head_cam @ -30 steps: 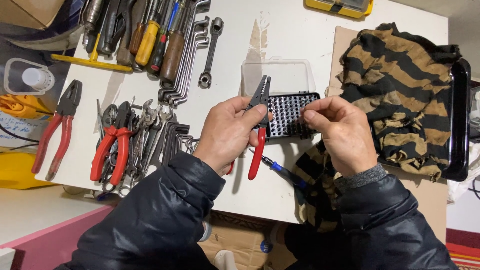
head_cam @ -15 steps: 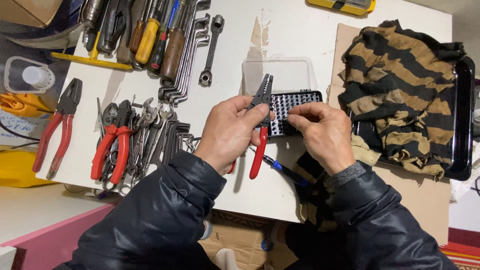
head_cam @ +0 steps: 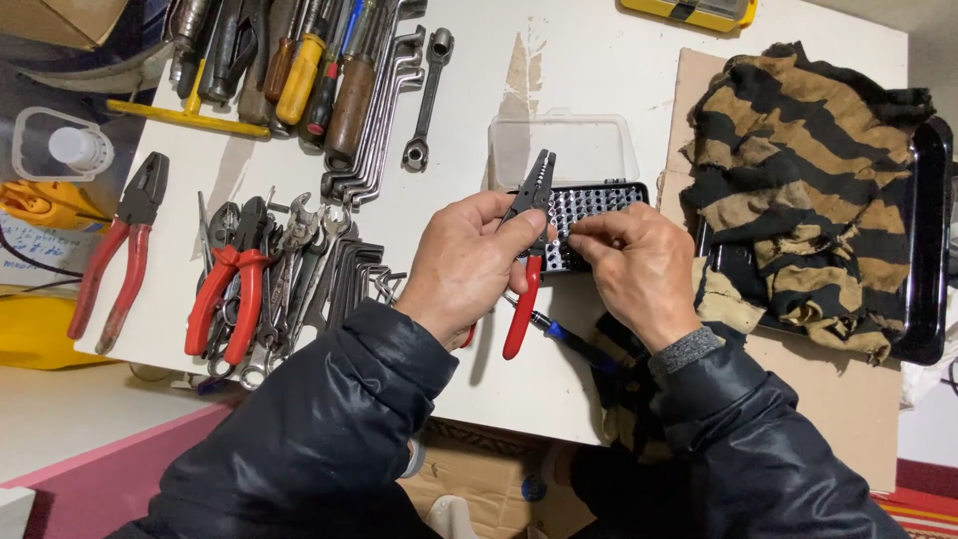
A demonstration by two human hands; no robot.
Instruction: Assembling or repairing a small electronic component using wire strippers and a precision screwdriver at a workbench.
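left hand (head_cam: pixel 464 265) gripping red-handled pliers (head_cam: pixel 527 255) | right hand (head_cam: pixel 639 269) fingertips pinched over bit case (head_cam: pixel 589 215) | both above white desk (head_cam: pixel 599 70) | striped cloth (head_cam: pixel 798 180) to right

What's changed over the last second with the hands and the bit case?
The right hand moved left, from the bit case's right edge onto the bits beside the pliers. The left hand kept its grip on the pliers. Case, cloth and laid-out tools stayed put.
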